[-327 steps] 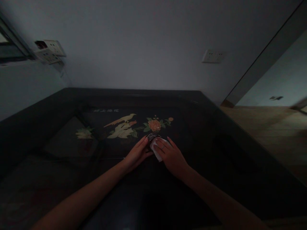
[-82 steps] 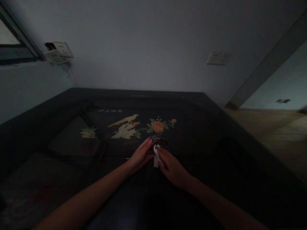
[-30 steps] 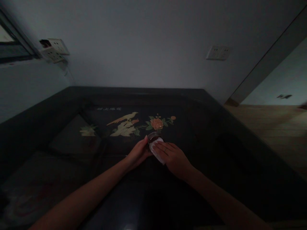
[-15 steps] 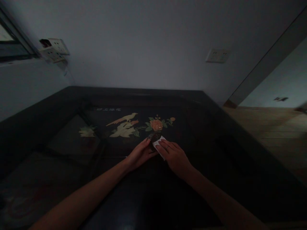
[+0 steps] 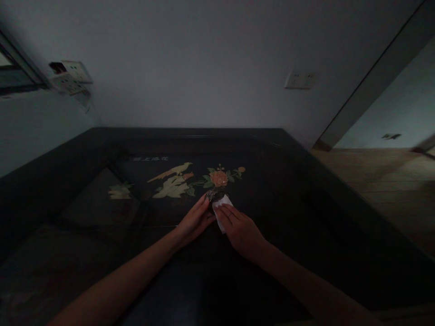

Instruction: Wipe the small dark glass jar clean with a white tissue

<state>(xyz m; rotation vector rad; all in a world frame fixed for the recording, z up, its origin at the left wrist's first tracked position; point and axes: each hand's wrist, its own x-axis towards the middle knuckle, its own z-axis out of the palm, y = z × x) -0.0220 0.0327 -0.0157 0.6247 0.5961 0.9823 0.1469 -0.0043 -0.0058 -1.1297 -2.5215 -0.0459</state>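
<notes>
A small dark, glossy, roundish object (image 5: 215, 194) is held over the black tabletop; its exact kind cannot be made out in the dim light. My left hand (image 5: 197, 218) is closed around its left and lower side. My right hand (image 5: 239, 226) grips a folded white tissue (image 5: 222, 202) and presses it against the object's right side. The fingers of both hands nearly meet, and part of the object is hidden beneath them and the tissue.
The glossy black table (image 5: 258, 258) carries an inlaid bird (image 5: 173, 171) and peony picture (image 5: 218, 178). Behind it stands a pale wall with a socket plate (image 5: 301, 80). More sockets (image 5: 71, 77) sit at the left corner. Wooden floor (image 5: 370, 174) lies to the right.
The tissue has shifted a little on the object, uncovering more of its dark top, and the right hand has turned slightly. The whole view has moved slightly.
</notes>
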